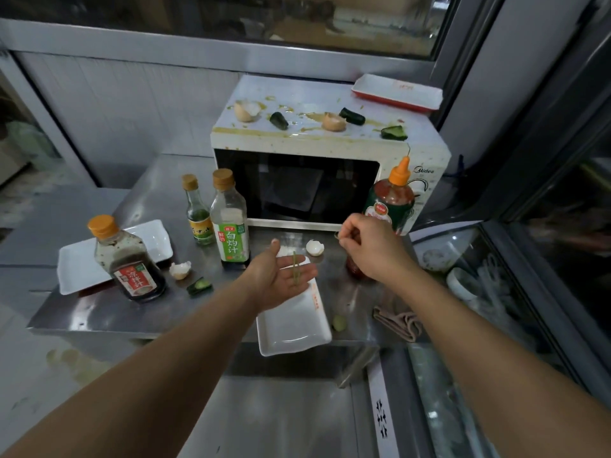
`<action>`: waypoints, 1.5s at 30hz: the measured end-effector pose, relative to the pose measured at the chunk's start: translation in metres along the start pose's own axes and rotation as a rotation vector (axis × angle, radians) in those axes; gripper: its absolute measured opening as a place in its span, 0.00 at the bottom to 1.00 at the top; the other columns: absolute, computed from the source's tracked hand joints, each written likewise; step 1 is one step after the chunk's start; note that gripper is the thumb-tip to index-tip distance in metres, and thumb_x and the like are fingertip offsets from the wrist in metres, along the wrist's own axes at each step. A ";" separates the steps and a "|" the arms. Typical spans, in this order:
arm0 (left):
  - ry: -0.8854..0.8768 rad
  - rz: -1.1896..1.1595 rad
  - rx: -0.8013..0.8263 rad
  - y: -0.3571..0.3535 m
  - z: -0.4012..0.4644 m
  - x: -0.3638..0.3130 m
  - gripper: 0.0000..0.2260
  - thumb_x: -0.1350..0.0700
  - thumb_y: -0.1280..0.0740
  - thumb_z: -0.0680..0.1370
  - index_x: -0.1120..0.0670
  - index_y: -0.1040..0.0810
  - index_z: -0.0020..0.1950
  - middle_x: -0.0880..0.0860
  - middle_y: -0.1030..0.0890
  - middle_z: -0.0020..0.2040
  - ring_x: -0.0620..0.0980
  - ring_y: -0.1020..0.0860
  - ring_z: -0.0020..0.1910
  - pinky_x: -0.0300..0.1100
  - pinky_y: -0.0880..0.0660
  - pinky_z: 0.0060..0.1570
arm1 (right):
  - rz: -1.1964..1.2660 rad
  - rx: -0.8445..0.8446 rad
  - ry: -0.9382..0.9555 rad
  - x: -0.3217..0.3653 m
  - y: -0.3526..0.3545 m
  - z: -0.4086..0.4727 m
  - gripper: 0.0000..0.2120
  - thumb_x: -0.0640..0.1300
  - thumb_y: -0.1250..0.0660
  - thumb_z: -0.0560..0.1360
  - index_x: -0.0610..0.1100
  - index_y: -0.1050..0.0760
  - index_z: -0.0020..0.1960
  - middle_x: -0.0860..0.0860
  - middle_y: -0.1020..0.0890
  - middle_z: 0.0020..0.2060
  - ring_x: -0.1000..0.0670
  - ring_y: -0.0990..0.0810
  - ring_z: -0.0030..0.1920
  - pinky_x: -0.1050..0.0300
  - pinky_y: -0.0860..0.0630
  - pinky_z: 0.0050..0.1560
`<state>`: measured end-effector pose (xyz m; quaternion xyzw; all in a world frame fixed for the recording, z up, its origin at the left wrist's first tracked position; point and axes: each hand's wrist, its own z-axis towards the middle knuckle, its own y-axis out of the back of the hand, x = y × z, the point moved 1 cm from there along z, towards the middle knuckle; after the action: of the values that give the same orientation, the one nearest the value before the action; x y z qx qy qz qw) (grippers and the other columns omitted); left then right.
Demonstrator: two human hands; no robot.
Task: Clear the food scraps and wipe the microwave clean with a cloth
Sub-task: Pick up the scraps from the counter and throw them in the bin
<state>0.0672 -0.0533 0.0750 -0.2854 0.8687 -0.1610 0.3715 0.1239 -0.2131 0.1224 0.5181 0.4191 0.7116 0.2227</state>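
Left hand (281, 279) flat open, green scrap (296, 269) lying across fingers; right hand (367, 246) curled, contents unclear.

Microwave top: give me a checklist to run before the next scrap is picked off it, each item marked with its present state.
1. Left hand open, palm up, to take scraps: ok; a thin green strip lies on it.
2. Right hand free to pick: cannot tell; its fingers are curled, and whether the grip holds anything is hidden.
3. Scraps on the microwave top reachable: ok; two eggshell halves and three green vegetable pieces lie uncovered.
4. Path to the top clear: not ok; the chili sauce bottle stands in front of the right side.
5. Cloth at hand for wiping: ok; on the counter edge, right of the white tray.
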 end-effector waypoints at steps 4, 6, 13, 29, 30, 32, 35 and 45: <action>-0.004 0.016 0.011 -0.005 -0.005 -0.003 0.28 0.41 0.52 0.81 0.63 0.28 0.62 0.63 0.24 0.62 0.58 0.25 0.62 0.50 0.31 0.57 | 0.000 0.073 0.088 0.028 -0.001 0.004 0.04 0.38 0.34 0.75 0.46 0.25 0.43 0.55 0.24 0.35 0.58 0.26 0.35 0.71 0.35 0.33; -0.002 0.015 0.035 -0.006 -0.007 -0.004 0.27 0.41 0.53 0.81 0.63 0.27 0.58 0.62 0.23 0.61 0.57 0.24 0.60 0.49 0.31 0.56 | -0.026 0.115 0.125 0.039 -0.005 0.004 0.04 0.38 0.35 0.76 0.46 0.25 0.44 0.54 0.24 0.38 0.56 0.26 0.37 0.70 0.35 0.33; 0.007 -0.085 0.077 -0.004 -0.008 -0.006 0.25 0.42 0.50 0.81 0.62 0.25 0.54 0.61 0.19 0.51 0.56 0.21 0.50 0.49 0.26 0.52 | -0.072 0.178 0.167 0.059 -0.017 0.004 0.05 0.35 0.36 0.76 0.43 0.23 0.47 0.49 0.21 0.44 0.53 0.23 0.41 0.69 0.32 0.34; -0.008 -0.080 0.065 0.007 -0.006 -0.011 0.27 0.41 0.52 0.81 0.62 0.27 0.61 0.61 0.20 0.53 0.55 0.20 0.50 0.49 0.30 0.58 | -0.082 0.193 0.090 0.024 -0.007 0.000 0.13 0.36 0.36 0.75 0.46 0.26 0.59 0.50 0.23 0.55 0.52 0.24 0.52 0.61 0.28 0.49; -0.007 -0.077 0.057 0.008 -0.005 -0.010 0.27 0.42 0.51 0.81 0.62 0.26 0.60 0.61 0.20 0.53 0.56 0.21 0.51 0.49 0.30 0.59 | -0.091 0.195 0.074 0.017 -0.008 -0.001 0.14 0.36 0.35 0.75 0.47 0.26 0.59 0.50 0.23 0.55 0.53 0.24 0.52 0.61 0.28 0.48; -0.003 -0.071 0.039 0.011 -0.001 -0.007 0.27 0.42 0.51 0.81 0.63 0.25 0.56 0.61 0.20 0.53 0.56 0.21 0.51 0.49 0.31 0.59 | -0.114 0.206 0.043 0.002 -0.014 -0.005 0.14 0.37 0.35 0.75 0.47 0.26 0.58 0.51 0.23 0.55 0.54 0.26 0.51 0.62 0.30 0.47; -0.001 -0.058 0.005 0.018 0.007 0.001 0.26 0.42 0.51 0.81 0.63 0.25 0.54 0.61 0.20 0.53 0.56 0.21 0.50 0.49 0.31 0.57 | -0.116 0.256 -0.037 -0.024 -0.029 -0.013 0.14 0.38 0.32 0.73 0.48 0.26 0.58 0.52 0.23 0.54 0.53 0.25 0.52 0.61 0.28 0.49; 0.028 -0.012 -0.079 0.043 0.041 0.029 0.24 0.43 0.49 0.81 0.61 0.23 0.53 0.59 0.18 0.49 0.54 0.20 0.48 0.48 0.26 0.48 | -0.133 0.431 -0.114 -0.093 -0.090 -0.045 0.24 0.40 0.28 0.70 0.51 0.31 0.62 0.51 0.26 0.60 0.54 0.26 0.56 0.60 0.29 0.53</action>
<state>0.0651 -0.0403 0.0099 -0.3029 0.8777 -0.1327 0.3468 0.1052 -0.2500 -0.0084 0.5641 0.5814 0.5591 0.1766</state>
